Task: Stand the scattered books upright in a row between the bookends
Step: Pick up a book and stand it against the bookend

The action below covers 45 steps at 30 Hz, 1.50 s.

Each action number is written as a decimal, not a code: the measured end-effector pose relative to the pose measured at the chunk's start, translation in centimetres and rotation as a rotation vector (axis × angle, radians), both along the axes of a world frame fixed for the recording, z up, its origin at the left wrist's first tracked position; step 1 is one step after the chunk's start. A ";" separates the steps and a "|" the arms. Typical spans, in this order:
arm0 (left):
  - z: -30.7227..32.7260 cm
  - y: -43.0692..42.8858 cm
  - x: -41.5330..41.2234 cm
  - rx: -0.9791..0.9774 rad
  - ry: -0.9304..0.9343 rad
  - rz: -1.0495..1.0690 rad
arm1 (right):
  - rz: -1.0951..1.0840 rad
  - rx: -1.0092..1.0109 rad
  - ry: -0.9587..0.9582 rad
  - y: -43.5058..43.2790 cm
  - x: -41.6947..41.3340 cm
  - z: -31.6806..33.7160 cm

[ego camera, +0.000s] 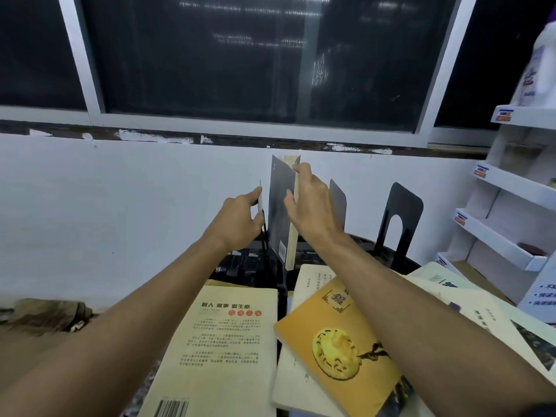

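A dark grey book (280, 203) stands upright and slightly tilted, its lower end near the dark table (240, 266). My right hand (307, 203) grips its top and page edge. My left hand (237, 224) pinches the thin upright plate of the left bookend (260, 203), just left of the book. Right of my right hand stand a grey bookend (338, 203) and a black bookend (400, 218) with an arched cut-out. Lying flat in front are a cream book (222, 347), an orange book (340, 350) on a white book (288, 383), and pale books (469, 305) at the right.
A white wall and a dark window are close behind the table. A white tiered display shelf (505, 212) stands at the right with a white bottle (538, 73) on top. A crumpled brown cloth (48, 314) lies at the left.
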<state>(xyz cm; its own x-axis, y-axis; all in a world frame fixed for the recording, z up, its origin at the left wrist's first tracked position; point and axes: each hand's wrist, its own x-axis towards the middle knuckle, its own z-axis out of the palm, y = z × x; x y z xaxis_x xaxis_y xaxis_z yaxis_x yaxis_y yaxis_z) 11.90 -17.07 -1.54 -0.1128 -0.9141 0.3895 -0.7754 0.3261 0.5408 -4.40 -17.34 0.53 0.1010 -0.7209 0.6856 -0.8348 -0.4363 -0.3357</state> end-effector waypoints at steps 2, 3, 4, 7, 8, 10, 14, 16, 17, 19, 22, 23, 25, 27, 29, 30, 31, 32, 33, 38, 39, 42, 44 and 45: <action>0.0 0.0 0.1 0.003 0.002 -0.012 | 0.011 0.018 -0.008 -0.3 0.2 -0.6; 0.0 0.0 0.0 0.001 0.003 -0.020 | 0.011 0.028 -0.008 -0.3 0.3 -0.9; 0.0 0.0 0.0 -0.002 0.001 -0.025 | 0.014 0.034 -0.012 -0.4 0.4 -1.2; -0.2 -0.3 0.0 0.003 -0.016 -0.028 | 0.028 0.050 -0.036 -0.4 0.7 -2.1; -0.4 -0.4 0.1 0.014 -0.018 -0.031 | 0.033 0.054 -0.046 -0.4 0.9 -2.4; -0.5 -0.7 0.2 0.033 -0.020 -0.044 | 0.053 0.061 -0.058 -0.5 1.1 -2.8; -0.5 -1.2 0.3 0.036 -0.046 -0.077 | 0.086 0.082 -0.072 -0.5 1.3 -3.0; -0.4 -1.5 0.4 0.043 -0.050 -0.087 | 0.120 0.103 -0.075 -0.4 1.2 -3.0; -0.4 -1.6 0.4 0.047 -0.048 -0.090 | 0.142 0.114 -0.073 -0.3 1.0 -2.9; -0.3 -1.7 0.5 0.055 -0.029 -0.108 | 0.175 0.140 -0.060 -0.2 0.7 -2.9; -0.4 -1.5 0.6 0.086 0.043 -0.156 | 0.204 0.214 -0.044 -0.3 -0.2 -2.5; -0.3 -1.4 0.7 0.086 0.050 -0.164 | 0.234 0.241 -0.018 -0.3 -0.6 -2.4; -0.2 -1.1 0.9 0.067 0.027 -0.164 | 0.309 0.302 0.041 -0.5 -1.4 -2.2; -0.2 -0.7 0.9 0.048 0.006 -0.161 | 0.367 0.353 0.080 -0.4 -2.1 -2.1; -0.3 -0.6 0.9 0.048 -0.002 -0.159 | 0.392 0.373 0.079 -0.3 -2.4 -2.3; -0.4 -0.6 0.9 0.056 0.009 -0.164 | 0.399 0.371 0.068 -0.3 -2.4 -2.4; -0.6 -0.5 0.9 0.063 0.025 -0.174 | 0.405 0.365 0.056 -0.4 -2.4 -2.6; -0.6 -0.5 0.9 0.064 0.037 -0.182 | 0.409 0.357 0.051 -0.5 -2.4 -2.7; -0.6 -0.4 0.8 0.056 0.043 -0.186 | 0.412 0.353 0.050 -0.6 -2.3 -2.8; -0.7 0.0 0.4 -0.001 0.079 -0.220 | 0.424 0.339 0.053 -0.9 -1.9 -2.8; -0.8 0.0 0.5 0.008 0.081 -0.226 | 0.426 0.338 0.047 -1.0 -1.8 -2.8; -0.9 -0.2 0.7 0.030 0.076 -0.221 | 0.435 0.332 0.032 -1.2 -1.7 -3.0; -1.0 -0.1 0.6 0.019 0.082 -0.212 | 0.416 0.341 0.023 -1.2 -1.6 -2.9; -1.0 0.0 0.5 0.012 0.080 -0.204 | 0.403 0.346 0.027 -1.1 -1.5 -2.8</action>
